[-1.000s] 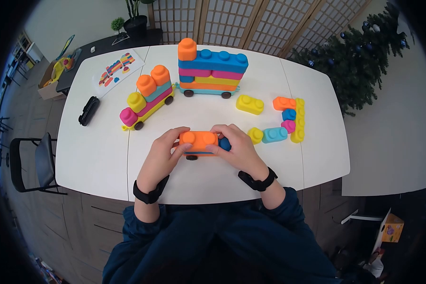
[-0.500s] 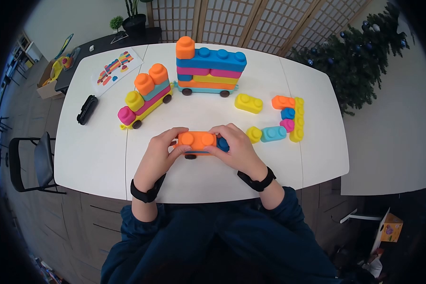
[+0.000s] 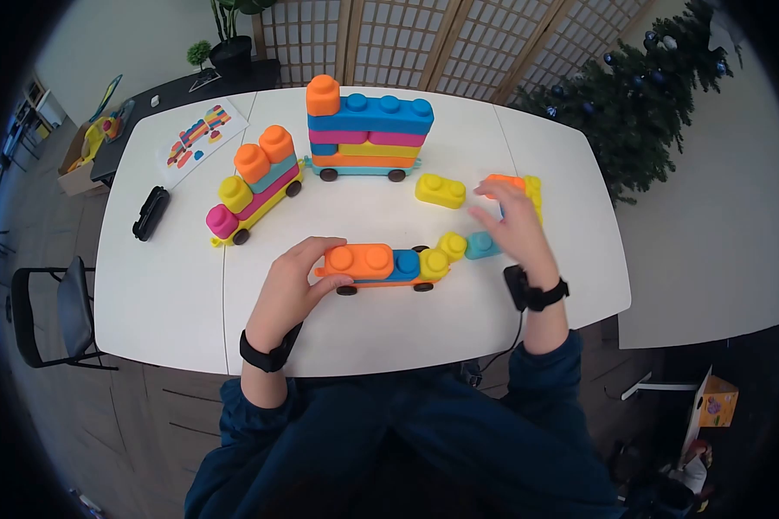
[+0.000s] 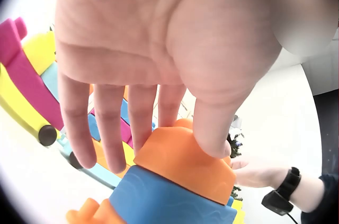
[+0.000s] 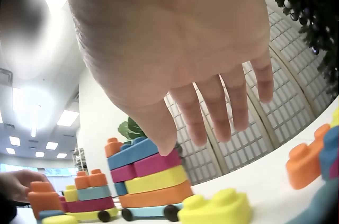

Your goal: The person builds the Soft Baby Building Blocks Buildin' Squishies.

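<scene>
My left hand (image 3: 287, 285) pinches a two-stud orange building block (image 3: 360, 261) between thumb and fingers. That block sits on a blue layer (image 4: 164, 197) of an orange wheeled base. Further along the same base are a blue block (image 3: 405, 265) and a yellow block (image 3: 433, 265). My right hand (image 3: 518, 229) is over the loose blocks at the right, its fingers extended and holding nothing. Below it lie an orange block (image 5: 304, 170) and a light blue block (image 3: 483, 246); it partly hides a long yellow block (image 3: 535, 192).
A two-stud yellow block (image 3: 441, 191) lies behind the base, and a small yellow block (image 3: 452, 246) beside it. Further back stand a tall stacked wagon (image 3: 370, 138) and a lower yellow wagon (image 3: 264, 201). A picture sheet (image 3: 177, 164) and a black case (image 3: 151, 214) lie at the left.
My right hand has let go of the wheeled base and moved right and away, over the loose blocks. The yellow block on the base's end now shows. My left hand keeps its place.
</scene>
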Motion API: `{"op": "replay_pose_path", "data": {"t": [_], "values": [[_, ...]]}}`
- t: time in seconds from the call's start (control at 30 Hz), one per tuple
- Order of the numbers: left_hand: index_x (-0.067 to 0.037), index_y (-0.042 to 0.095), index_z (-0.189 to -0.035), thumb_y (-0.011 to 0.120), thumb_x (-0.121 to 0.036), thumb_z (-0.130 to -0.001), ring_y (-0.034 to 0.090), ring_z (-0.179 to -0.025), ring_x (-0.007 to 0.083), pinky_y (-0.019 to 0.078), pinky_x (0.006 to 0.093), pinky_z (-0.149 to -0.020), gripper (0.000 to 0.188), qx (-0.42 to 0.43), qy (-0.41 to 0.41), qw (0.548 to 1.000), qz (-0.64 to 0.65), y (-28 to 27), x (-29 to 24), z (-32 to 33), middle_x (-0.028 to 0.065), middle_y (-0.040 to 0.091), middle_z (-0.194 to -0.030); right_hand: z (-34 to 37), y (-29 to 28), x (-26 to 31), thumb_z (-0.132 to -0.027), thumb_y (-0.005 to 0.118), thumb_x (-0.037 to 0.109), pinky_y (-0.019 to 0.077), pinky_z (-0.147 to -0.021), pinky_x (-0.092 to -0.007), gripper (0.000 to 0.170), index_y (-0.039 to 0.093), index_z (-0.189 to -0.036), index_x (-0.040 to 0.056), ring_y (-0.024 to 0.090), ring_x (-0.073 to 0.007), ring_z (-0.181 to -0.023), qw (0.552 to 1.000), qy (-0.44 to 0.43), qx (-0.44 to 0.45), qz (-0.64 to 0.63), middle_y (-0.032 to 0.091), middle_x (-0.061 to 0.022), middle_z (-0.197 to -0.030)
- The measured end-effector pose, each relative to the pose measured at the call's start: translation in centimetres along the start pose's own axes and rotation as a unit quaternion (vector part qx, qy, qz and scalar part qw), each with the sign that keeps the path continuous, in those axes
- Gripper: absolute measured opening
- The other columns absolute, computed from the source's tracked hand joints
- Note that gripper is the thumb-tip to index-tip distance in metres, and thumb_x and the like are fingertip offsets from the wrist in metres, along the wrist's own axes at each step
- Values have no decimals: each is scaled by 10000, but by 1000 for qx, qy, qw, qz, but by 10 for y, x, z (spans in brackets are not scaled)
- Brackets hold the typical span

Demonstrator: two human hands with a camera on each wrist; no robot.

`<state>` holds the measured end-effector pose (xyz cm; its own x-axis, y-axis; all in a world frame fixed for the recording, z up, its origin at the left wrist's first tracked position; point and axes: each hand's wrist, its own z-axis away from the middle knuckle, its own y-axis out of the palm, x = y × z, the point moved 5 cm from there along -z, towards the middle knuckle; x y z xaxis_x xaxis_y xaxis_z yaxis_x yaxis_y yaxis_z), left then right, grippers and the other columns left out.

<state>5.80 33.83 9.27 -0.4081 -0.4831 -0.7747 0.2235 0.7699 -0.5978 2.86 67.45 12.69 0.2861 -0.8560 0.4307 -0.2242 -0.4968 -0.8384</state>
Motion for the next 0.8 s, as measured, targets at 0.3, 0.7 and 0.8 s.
{"op": "replay_pose_path", "data": {"t": [0.3, 0.7, 0.8], "values": [[-79, 682, -1263, 864, -245, -832, 693, -1026, 251, 558, 360, -860, 496, 6, -47, 999, 15, 0, 2, 0, 92, 733, -1146, -48, 3, -128, -823, 790, 198, 546, -890, -456, 310, 732, -1119, 126, 701, -300, -1049, 950, 109, 146, 255, 738, -84, -1131], [-93, 678, -1270, 869, -237, -826, 690, -1027, 247, 560, 359, -860, 504, 8, -56, 998, 20, -1, 1, 0, 83, 732, -1129, -59, -2, -166, -781, 800, 157, 582, -872, -442, 214, 764, -970, 65, 719, -352, -971, 944, 180, 147, 234, 757, -168, -975], [-95, 677, -1275, 868, -241, -829, 690, -1027, 247, 562, 359, -855, 507, 8, -47, 999, 13, 0, 2, 0, 84, 731, -1130, -58, 1, -161, -799, 779, 136, 576, -890, -445, 205, 754, -978, 40, 709, -373, -982, 949, 163, 151, 224, 737, -192, -1008]]}}
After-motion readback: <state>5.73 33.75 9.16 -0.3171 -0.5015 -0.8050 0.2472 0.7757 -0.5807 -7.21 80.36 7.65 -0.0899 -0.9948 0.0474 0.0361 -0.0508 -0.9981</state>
